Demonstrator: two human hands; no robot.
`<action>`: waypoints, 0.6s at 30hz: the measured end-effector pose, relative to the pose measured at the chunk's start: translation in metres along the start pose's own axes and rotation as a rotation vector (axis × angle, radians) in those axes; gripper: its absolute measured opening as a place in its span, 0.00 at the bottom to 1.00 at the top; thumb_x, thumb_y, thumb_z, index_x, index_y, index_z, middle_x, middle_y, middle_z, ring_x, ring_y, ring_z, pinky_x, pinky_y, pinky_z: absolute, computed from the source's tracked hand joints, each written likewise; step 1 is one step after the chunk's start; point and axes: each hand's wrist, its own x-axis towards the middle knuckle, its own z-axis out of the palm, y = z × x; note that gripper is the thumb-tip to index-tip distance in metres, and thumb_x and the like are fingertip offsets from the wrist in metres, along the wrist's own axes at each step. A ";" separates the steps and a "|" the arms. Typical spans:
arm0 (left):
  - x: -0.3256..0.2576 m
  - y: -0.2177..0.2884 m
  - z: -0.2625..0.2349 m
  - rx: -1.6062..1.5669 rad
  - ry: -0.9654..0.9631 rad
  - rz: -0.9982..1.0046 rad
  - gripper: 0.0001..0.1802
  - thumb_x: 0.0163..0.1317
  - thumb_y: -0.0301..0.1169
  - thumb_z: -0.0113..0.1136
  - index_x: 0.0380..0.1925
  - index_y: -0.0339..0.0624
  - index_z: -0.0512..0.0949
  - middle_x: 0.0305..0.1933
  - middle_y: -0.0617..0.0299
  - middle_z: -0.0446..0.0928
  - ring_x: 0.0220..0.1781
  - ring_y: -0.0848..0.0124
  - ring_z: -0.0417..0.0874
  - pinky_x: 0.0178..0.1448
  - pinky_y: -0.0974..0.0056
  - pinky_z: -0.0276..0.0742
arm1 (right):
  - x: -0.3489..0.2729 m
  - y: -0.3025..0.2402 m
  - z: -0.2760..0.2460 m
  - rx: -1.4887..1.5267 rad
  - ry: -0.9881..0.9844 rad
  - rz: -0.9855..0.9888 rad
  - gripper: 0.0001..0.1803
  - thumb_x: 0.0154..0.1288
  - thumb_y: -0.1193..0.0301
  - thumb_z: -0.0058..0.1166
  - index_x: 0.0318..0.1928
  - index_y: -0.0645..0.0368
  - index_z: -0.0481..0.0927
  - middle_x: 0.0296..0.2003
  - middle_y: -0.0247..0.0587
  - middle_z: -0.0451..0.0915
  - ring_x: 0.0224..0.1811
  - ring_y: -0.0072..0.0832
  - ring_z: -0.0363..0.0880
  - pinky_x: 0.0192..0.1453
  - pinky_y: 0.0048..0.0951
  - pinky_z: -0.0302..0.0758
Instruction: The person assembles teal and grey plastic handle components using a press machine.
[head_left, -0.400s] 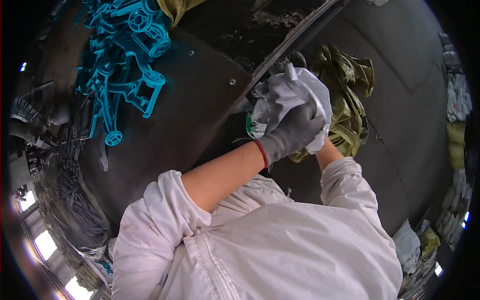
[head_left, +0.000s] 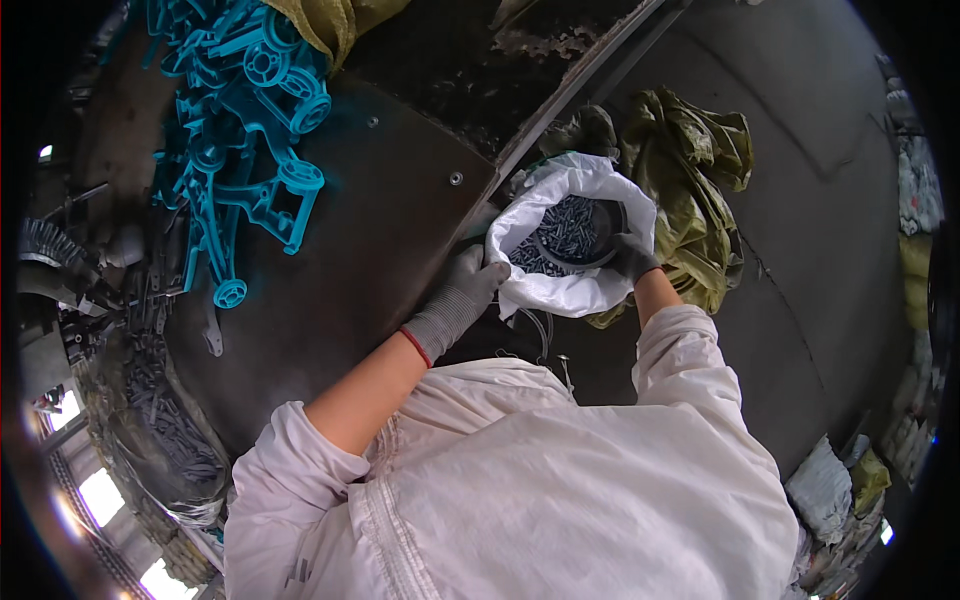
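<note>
Your left hand (head_left: 466,292) pinches the near-left rim of the white sack (head_left: 572,297), which gapes open before you. Your right hand (head_left: 633,257), partly hidden inside the rim, grips the right edge of the dark bowl (head_left: 609,220) within the sack's mouth; fasteners (head_left: 570,230) lie in and beside it. Just right: olive cloth (head_left: 690,215). Well left: turquoise frames (head_left: 245,190).

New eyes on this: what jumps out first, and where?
Bright blue parts heaped at upper left jump out first. Next, just right of centre, the gloved left hand grips a white sack holding grey screw-like pieces. Crumpled olive fabric lies right of the sack.
</note>
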 end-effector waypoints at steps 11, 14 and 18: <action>-0.043 0.024 -0.006 0.744 -0.085 0.098 0.21 0.59 0.42 0.53 0.47 0.41 0.71 0.42 0.44 0.76 0.45 0.49 0.78 0.49 0.54 0.74 | -0.020 0.002 0.037 -0.160 -0.364 -0.608 0.35 0.48 0.79 0.54 0.61 0.60 0.64 0.51 0.43 0.73 0.47 0.34 0.75 0.54 0.35 0.73; -0.105 0.072 -0.040 0.597 -0.074 0.601 0.17 0.58 0.34 0.56 0.48 0.46 0.72 0.41 0.50 0.77 0.43 0.52 0.79 0.46 0.54 0.75 | -0.026 -0.007 0.019 -0.899 0.493 -1.066 0.28 0.55 0.70 0.58 0.56 0.65 0.69 0.47 0.45 0.74 0.45 0.31 0.73 0.51 0.33 0.71; -0.164 0.075 -0.128 0.774 0.783 0.777 0.18 0.56 0.27 0.57 0.48 0.41 0.72 0.46 0.54 0.75 0.48 0.56 0.77 0.53 0.58 0.72 | -0.145 -0.079 0.116 -0.855 0.479 -1.349 0.25 0.60 0.80 0.49 0.60 0.62 0.66 0.44 0.43 0.72 0.44 0.31 0.73 0.45 0.28 0.73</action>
